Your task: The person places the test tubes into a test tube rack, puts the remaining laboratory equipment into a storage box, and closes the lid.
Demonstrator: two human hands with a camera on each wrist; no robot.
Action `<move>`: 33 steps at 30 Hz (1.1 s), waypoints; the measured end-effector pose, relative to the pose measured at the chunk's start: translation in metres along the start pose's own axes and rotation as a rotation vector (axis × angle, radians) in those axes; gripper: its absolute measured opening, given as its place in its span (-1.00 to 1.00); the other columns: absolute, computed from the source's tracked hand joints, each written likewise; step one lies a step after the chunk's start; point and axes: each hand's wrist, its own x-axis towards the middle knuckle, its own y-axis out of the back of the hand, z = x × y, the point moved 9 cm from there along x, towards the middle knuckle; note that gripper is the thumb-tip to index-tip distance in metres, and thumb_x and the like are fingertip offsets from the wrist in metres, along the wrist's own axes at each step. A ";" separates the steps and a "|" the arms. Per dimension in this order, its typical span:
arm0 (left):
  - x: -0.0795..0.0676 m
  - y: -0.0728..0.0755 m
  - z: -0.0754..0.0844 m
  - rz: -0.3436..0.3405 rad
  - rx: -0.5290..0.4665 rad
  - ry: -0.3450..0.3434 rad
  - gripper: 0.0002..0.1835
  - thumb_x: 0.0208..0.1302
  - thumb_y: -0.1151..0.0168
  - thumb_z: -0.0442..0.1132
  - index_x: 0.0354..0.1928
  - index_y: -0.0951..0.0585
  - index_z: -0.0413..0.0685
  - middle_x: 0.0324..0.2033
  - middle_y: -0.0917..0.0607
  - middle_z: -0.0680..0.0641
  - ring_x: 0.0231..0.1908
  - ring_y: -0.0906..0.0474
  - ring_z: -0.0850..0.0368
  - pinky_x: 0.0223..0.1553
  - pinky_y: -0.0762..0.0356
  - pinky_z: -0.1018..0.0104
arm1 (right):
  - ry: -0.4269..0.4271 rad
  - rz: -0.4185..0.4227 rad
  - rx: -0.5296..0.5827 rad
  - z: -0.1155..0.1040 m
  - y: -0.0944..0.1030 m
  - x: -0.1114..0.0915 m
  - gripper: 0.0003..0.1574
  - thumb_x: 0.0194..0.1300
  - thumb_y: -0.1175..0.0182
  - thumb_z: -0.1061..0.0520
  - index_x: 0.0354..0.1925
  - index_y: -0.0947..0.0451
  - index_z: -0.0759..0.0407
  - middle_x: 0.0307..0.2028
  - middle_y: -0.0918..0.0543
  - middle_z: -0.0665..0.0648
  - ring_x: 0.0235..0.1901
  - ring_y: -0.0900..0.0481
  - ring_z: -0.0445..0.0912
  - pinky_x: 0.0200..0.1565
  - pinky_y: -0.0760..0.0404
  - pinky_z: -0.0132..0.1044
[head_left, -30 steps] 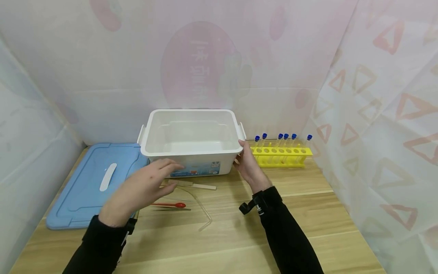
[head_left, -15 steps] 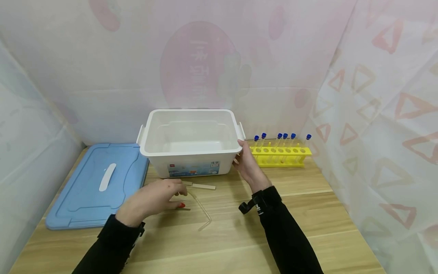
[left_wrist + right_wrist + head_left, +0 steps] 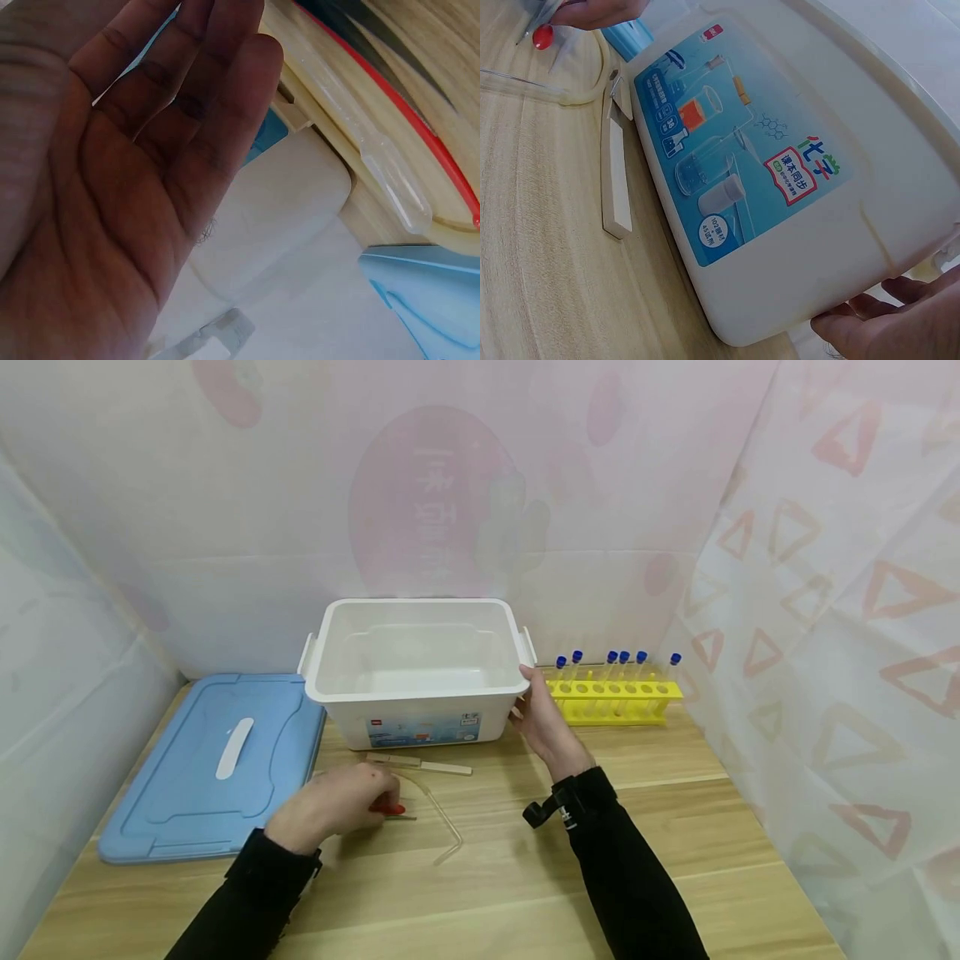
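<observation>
In the head view my left hand (image 3: 335, 807) is low over the table, fingers curled at a small red spoon (image 3: 390, 809), which shows between thumb and forefinger. Its thin red handle (image 3: 409, 112) crosses the left wrist view beside a clear plastic dropper (image 3: 375, 157); the fingertips are out of that view. A thin metal tool (image 3: 405, 817) lies just in front of the spoon, mostly hidden. My right hand (image 3: 546, 725) holds the front right corner of a white plastic box (image 3: 420, 697), thumb at the rim, fingers below. The box bears a blue chemistry-set label (image 3: 712, 150).
A wooden test-tube clamp (image 3: 444, 767) lies before the box, near a bent glass tube (image 3: 448, 827) with a pale hose. The blue lid (image 3: 187, 785) is at left. To the right stands a yellow rack (image 3: 618, 691) with several blue-capped test tubes.
My left hand has come down and rightward from above the table to the red spoon, and its fingers have closed in around it. The right hand stays on the box.
</observation>
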 end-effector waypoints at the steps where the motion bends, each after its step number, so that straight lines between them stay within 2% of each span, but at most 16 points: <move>1: 0.000 -0.001 -0.001 -0.004 -0.002 0.004 -0.76 0.13 -0.56 -0.29 -0.39 -0.64 0.17 -0.47 -0.57 0.13 -0.47 -0.39 0.23 -0.41 -0.46 0.28 | -0.002 0.001 0.000 0.000 0.000 0.000 -0.22 0.51 0.11 -0.46 0.57 -0.12 -0.38 0.54 -0.16 0.02 0.50 -0.11 0.09 0.49 -0.03 0.25; 9: 0.000 -0.008 0.000 -0.019 0.001 0.001 -0.75 0.15 -0.54 -0.30 -0.44 -0.62 0.17 -0.52 -0.54 0.18 -0.48 -0.39 0.26 -0.39 -0.47 0.28 | -0.016 0.015 -0.008 0.000 0.001 0.002 -0.21 0.52 0.12 -0.45 0.58 -0.13 -0.33 0.53 -0.20 0.02 0.49 -0.14 0.07 0.49 -0.07 0.21; 21: 0.001 -0.013 0.012 -0.030 -0.035 -0.064 -0.74 0.13 -0.49 -0.36 -0.42 -0.60 0.17 -0.52 -0.54 0.14 -0.49 -0.36 0.27 -0.42 -0.42 0.33 | -0.028 0.018 -0.005 0.002 0.002 0.003 -0.22 0.52 0.12 -0.44 0.57 -0.16 -0.30 0.53 -0.21 0.02 0.49 -0.14 0.06 0.49 -0.07 0.20; 28: 0.000 -0.003 0.015 0.017 -0.070 -0.106 -0.80 0.21 -0.49 -0.29 -0.38 -0.62 0.14 -0.52 -0.56 0.14 -0.51 -0.37 0.30 -0.47 -0.44 0.35 | -0.023 0.023 -0.013 0.002 0.003 0.003 -0.22 0.51 0.11 -0.46 0.56 -0.17 -0.33 0.52 -0.21 0.02 0.49 -0.14 0.07 0.49 -0.07 0.21; 33: 0.001 0.005 0.020 0.070 -0.037 -0.148 -0.76 0.26 -0.47 -0.24 -0.43 -0.56 0.14 -0.55 -0.53 0.13 -0.53 -0.33 0.32 -0.52 -0.37 0.38 | -0.013 0.022 -0.020 0.002 0.003 0.001 -0.21 0.50 0.11 -0.48 0.56 -0.15 -0.36 0.52 -0.22 0.02 0.48 -0.15 0.08 0.49 -0.07 0.23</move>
